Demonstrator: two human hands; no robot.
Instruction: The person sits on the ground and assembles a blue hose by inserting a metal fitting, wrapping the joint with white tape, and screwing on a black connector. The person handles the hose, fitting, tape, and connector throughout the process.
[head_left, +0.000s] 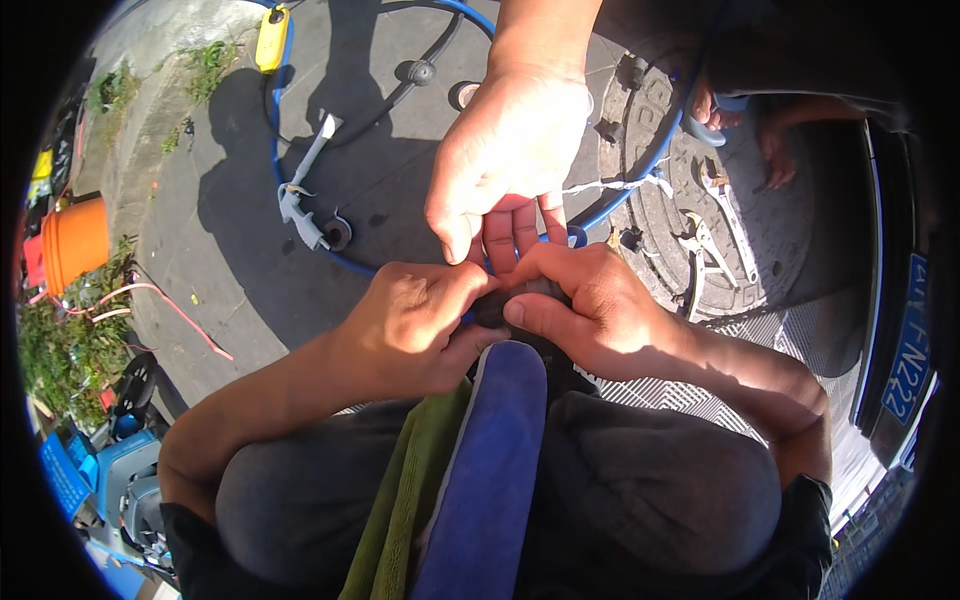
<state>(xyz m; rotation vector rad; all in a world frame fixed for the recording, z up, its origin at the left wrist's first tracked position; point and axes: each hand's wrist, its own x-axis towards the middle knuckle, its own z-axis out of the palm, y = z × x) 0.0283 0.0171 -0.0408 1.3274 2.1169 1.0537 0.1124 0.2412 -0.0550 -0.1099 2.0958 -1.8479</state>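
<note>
My left hand [415,322] and my right hand [605,308] meet in front of my knees. Their fingers are closed around a small dark piece [530,293] that is mostly hidden, so its kind cannot be made out. My right thumb presses along its near side, while my left thumb and forefinger pinch its left end. From the far side another person's hand [515,150] reaches in, palm up, its curled fingers close to my fingertips. A blue hose [600,215] runs just behind the hands.
An air blow gun [303,215] lies left on the ground, with a yellow handheld box [271,40] beyond it. An adjustable wrench [733,222] and pliers [703,250] lie right on a round manhole cover. An orange bucket [77,242] stands far left; a vehicle's plate [905,340] is right.
</note>
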